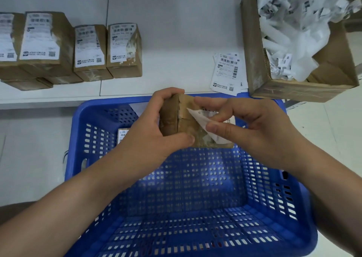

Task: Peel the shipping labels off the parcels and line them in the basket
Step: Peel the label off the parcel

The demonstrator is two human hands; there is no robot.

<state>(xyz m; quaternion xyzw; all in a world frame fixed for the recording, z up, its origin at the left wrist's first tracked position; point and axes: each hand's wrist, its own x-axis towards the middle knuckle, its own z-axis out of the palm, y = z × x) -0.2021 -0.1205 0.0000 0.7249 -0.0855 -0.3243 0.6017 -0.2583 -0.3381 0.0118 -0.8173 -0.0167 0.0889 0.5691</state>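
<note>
centre of frame: brown cardboard parcel [182, 119], tape-scuffed, held above the far end of the blue basket [195, 198]. left hand [148, 131] grips its left end, fingers curled round it. right hand [248, 123] pinches a white label [199, 117], partly lifted and creased, one end stuck to the parcel's face. a second parcel [123, 135] lies in the basket, mostly hidden. upper left: labelled parcels [92, 51] in a row on the white bench [176, 41]. upper right: loose labels [227, 72] beside a carton [254, 61] of crumpled paper.
</note>
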